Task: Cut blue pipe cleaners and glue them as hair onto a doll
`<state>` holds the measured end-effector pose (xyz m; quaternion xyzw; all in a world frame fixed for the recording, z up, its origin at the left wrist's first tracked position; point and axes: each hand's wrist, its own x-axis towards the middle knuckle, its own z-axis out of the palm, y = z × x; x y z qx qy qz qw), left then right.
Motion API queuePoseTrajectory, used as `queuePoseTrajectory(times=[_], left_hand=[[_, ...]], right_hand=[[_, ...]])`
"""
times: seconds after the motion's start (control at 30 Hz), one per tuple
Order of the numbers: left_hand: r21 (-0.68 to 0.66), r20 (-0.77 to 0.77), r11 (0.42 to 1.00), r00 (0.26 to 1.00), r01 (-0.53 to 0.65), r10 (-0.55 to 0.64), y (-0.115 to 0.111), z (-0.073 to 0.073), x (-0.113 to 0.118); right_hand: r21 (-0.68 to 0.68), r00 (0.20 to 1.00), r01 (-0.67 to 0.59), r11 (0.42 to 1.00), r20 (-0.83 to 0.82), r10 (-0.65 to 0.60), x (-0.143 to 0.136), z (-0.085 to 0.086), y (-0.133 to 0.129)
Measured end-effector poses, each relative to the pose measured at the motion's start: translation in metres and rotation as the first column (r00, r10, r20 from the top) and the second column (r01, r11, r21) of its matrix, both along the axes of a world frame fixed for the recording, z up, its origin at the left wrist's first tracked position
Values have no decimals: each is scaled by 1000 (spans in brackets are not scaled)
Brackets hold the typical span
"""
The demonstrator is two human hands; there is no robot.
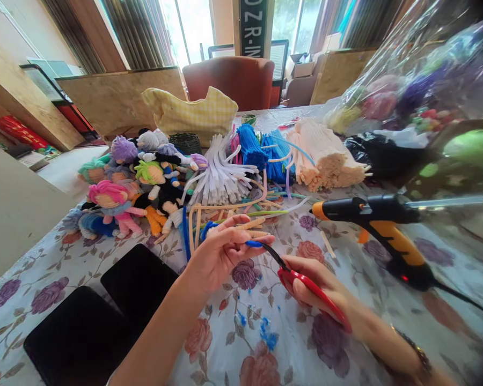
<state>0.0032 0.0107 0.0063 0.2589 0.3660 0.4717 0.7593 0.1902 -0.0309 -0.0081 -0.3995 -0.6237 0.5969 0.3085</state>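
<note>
My left hand is closed on a small doll part made of fuzzy pipe cleaners. Peach-coloured pipe-cleaner ends stick out past the fingers, and a short blue piece shows at the fingertips. My right hand is wrapped around red-handled scissors. Their dark blades reach to the blue piece; whether they are parted is hard to see. Blue fluff clippings lie on the flowered tablecloth below.
Pipe-cleaner dolls pile at the left, behind two black tablet-like slabs. White, blue and peach bundles stand at the back. A hot glue gun with a lit red light and cord lies right. Clear plastic bags bulge behind it.
</note>
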Motion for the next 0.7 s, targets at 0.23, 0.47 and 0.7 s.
queuePoseTrajectory(times=[0.23,0.47,0.7], left_hand=[[-60,-6,997,999,-41,40,0,1,1],[-87,-20,994,998,-61,59,0,4,4],[-131,-43,986,995,-98,94,0,4,5]], right_hand=[[-8,1000,-9,1000,-2,9,1,-2,0],[-41,999,-22,999,-29,20,3,-16,-1],[-95,998,3,996,-68,-10,2,-18,-2]])
